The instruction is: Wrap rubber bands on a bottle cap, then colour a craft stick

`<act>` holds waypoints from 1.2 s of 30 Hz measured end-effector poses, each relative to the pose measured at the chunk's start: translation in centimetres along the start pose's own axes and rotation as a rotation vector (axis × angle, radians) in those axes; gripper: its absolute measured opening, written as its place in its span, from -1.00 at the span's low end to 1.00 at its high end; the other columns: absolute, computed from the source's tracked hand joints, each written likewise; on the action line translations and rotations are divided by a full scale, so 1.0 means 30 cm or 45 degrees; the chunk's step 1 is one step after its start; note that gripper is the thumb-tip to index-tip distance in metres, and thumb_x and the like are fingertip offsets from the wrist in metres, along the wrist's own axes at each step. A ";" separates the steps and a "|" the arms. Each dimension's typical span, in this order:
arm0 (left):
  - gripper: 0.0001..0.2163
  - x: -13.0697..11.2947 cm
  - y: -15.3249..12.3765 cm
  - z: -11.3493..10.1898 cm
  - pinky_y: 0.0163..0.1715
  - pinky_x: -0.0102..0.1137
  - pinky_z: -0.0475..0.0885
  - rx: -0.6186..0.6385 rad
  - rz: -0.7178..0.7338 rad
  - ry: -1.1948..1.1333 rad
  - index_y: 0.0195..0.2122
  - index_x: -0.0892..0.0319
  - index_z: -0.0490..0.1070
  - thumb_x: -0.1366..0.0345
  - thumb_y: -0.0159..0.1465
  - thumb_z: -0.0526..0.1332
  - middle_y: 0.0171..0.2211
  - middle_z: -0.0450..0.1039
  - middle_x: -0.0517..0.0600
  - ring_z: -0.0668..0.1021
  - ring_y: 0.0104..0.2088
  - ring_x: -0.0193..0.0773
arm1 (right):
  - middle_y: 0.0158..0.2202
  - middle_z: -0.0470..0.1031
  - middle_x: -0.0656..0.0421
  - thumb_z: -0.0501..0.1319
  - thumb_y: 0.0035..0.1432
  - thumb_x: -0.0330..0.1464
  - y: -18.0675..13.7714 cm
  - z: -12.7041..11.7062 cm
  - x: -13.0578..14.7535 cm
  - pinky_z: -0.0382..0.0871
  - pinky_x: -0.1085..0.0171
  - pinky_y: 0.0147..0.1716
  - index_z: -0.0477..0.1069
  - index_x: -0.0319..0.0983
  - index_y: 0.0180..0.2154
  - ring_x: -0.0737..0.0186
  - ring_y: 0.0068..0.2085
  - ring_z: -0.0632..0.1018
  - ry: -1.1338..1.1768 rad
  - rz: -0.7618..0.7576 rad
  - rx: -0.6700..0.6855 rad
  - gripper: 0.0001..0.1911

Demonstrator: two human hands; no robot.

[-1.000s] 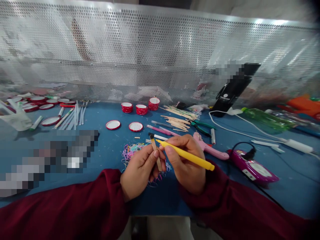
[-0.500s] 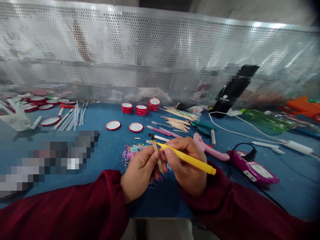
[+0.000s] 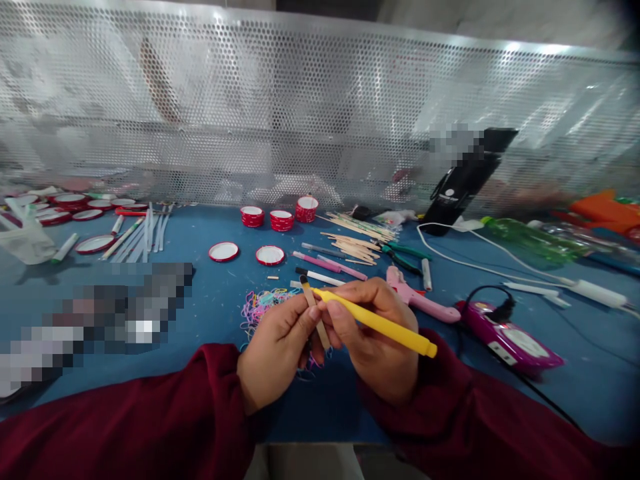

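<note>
Compared with the earlier frame, the left hand [image 3: 277, 343] and the right hand [image 3: 380, 343] sit slightly lower in view, and the tan strip [image 3: 309, 294] and the yellow marker [image 3: 385, 323] have shifted down with them. Across the back runs a perforated metal screen [image 3: 225, 100], its shiny sheet dotted with round holes. Before it spreads a smooth, flat blue tabletop [image 3: 213, 293], lightly specked. Loose burgundy sleeves [image 3: 165, 413] cover both forearms. Far right lies a see-through green plastic bottle [image 3: 535, 243], and nearer, a glossy purple plastic case [image 3: 517, 337]. Closer to the hands is a smooth, curved pink glue gun [image 3: 423, 302]. Behind and beneath the left hand shows a tangle of thin pastel loops [image 3: 263, 303], partly hidden. The marker is a straight, slender tube, pinched between the right thumb and fingers, its narrow tip at the strip's edge; contact cannot be told. Flat and slim, blackened at its upper end, the strip slants between the closed left thumb and fingers, poking out above and below them
</note>
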State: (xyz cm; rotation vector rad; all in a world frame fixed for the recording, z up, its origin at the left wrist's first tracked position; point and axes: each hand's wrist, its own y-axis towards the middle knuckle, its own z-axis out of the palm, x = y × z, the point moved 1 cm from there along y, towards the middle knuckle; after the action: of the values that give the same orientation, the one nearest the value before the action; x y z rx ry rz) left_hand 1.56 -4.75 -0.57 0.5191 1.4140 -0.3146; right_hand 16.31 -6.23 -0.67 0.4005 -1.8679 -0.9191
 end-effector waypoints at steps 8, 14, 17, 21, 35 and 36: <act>-0.64 0.014 0.001 -0.005 -0.63 -0.57 0.22 0.024 0.058 0.123 -0.34 0.20 0.39 0.05 0.46 0.04 -0.57 0.34 -0.12 0.34 -0.62 -0.47 | -0.33 0.60 0.27 0.34 0.17 -0.44 0.006 -0.001 -0.001 0.49 0.31 -0.37 0.43 -0.12 -0.26 0.30 -0.37 0.61 0.048 -0.041 0.040 -0.85; -0.69 0.005 0.001 0.001 -0.68 -0.57 0.20 0.028 0.078 0.176 -0.35 0.19 0.33 0.11 0.47 0.03 -0.57 0.31 -0.15 0.29 -0.67 -0.49 | -0.34 0.61 0.25 0.34 0.17 -0.44 0.012 -0.001 -0.002 0.50 0.28 -0.33 0.42 -0.13 -0.27 0.25 -0.33 0.63 0.013 -0.069 0.007 -0.86; -0.69 0.004 0.000 0.002 -0.69 -0.57 0.19 0.031 0.080 0.188 -0.36 0.19 0.32 0.13 0.47 0.02 -0.57 0.31 -0.15 0.29 -0.67 -0.49 | -0.40 0.59 0.27 0.34 0.18 -0.43 0.015 0.001 0.004 0.49 0.32 -0.39 0.41 -0.14 -0.29 0.28 -0.37 0.62 0.002 -0.061 0.007 -0.88; -0.67 0.017 -0.002 -0.002 -0.68 -0.57 0.20 0.008 0.057 0.220 -0.35 0.18 0.33 0.10 0.47 0.00 -0.59 0.31 -0.15 0.30 -0.67 -0.48 | -0.42 0.58 0.29 0.32 0.20 -0.42 0.019 0.002 0.012 0.46 0.36 -0.43 0.41 -0.15 -0.30 0.34 -0.43 0.58 -0.037 -0.082 0.033 -0.90; -0.70 0.012 -0.001 0.004 -0.72 -0.58 0.18 0.021 0.012 0.083 -0.31 0.19 0.33 0.11 0.46 0.02 -0.56 0.31 -0.15 0.28 -0.68 -0.49 | -0.39 0.54 0.27 0.30 0.21 -0.41 0.020 0.007 0.002 0.46 0.32 -0.37 0.42 -0.14 -0.31 0.31 -0.37 0.57 -0.034 -0.065 -0.038 -0.93; -0.68 0.015 -0.002 0.003 -0.72 -0.58 0.19 0.021 0.019 0.097 -0.33 0.19 0.33 0.10 0.47 0.01 -0.57 0.30 -0.15 0.28 -0.68 -0.49 | -0.40 0.54 0.27 0.30 0.21 -0.41 0.019 0.007 0.004 0.46 0.32 -0.39 0.42 -0.14 -0.31 0.31 -0.38 0.57 -0.031 -0.058 -0.032 -0.92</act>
State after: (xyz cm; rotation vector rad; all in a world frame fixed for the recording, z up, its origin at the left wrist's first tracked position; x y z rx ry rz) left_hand 1.66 -4.82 -1.01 0.5596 1.4816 -0.2976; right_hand 16.13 -5.83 -0.22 0.4198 -1.8743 -0.9807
